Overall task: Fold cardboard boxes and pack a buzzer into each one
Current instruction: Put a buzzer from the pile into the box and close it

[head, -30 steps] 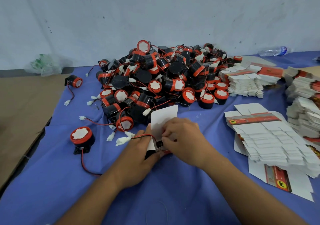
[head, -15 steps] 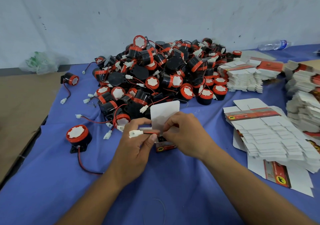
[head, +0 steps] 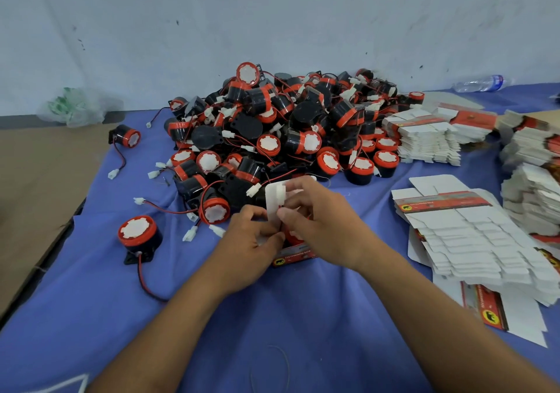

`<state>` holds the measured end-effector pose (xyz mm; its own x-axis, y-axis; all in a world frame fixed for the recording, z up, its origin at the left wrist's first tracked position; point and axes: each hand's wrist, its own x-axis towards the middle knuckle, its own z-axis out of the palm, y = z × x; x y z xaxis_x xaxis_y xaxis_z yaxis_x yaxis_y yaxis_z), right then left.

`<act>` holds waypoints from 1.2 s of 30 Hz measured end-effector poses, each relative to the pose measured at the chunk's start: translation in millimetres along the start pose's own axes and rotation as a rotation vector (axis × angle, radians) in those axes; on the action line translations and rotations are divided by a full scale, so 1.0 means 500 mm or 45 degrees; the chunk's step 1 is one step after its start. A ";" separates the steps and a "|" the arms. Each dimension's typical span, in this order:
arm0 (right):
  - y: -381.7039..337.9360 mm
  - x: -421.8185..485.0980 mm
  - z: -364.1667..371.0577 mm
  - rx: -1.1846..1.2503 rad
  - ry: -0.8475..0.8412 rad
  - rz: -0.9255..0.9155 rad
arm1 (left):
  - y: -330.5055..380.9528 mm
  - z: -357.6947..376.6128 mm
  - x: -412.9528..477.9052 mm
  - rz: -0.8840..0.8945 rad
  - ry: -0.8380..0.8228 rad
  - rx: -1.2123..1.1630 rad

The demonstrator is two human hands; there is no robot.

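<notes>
Two hands, one little box [head: 295, 254], dead centre on the blue cloth [head: 272, 317]. The left hand [head: 251, 241] has its fingers curled in, pinching the box's near-left edge. The right hand [head: 321, 229] comes in from 3 o'clock, thumb and fingertips nipping the white flap [head: 274, 203]. Neither hand is loose; both are clamped on cardboard.

That flap is what matters. It stands upright at 12 o'clock from the grip, long edge running up and away. The box mouth sits just below it, between the two thumbs. A sliver of red shows in that gap, the buzzer [head: 293, 236] by the look of it, seated in the box, though the fingers hide most of it. I'd say the flap has to tip down toward 6 o'clock over the opening. The right hand, higher on the flap, is better placed to drive it while the left steadies the body.

Beyond the grip, the heap of buzzers [head: 272, 129] rises at 12 o'clock, nearly touching the flap. A loose buzzer [head: 138, 235] sits at 9 o'clock. Flat cartons [head: 472, 235] are fanned out at 3 o'clock, with more stacks behind them. Far off at 2 o'clock a water bottle [head: 478, 83] lies by the wall.
</notes>
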<state>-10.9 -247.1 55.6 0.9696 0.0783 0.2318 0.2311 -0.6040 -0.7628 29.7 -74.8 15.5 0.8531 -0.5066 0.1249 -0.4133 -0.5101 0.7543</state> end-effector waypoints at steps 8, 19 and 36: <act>0.004 0.007 0.014 -0.416 -0.019 -0.334 | 0.003 -0.001 -0.003 -0.039 0.213 0.023; -0.001 -0.009 0.039 -0.420 -0.058 -0.168 | -0.019 0.005 -0.022 -0.025 0.576 -0.442; 0.005 -0.018 0.014 -0.593 -0.366 -0.321 | -0.002 -0.010 -0.042 0.249 0.309 -0.161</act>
<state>-18.4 -243.6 47.3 0.8874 0.4362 0.1493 0.4601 -0.8179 -0.3455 14.1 -60.0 15.4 0.8187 -0.3983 0.4136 -0.5469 -0.3218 0.7728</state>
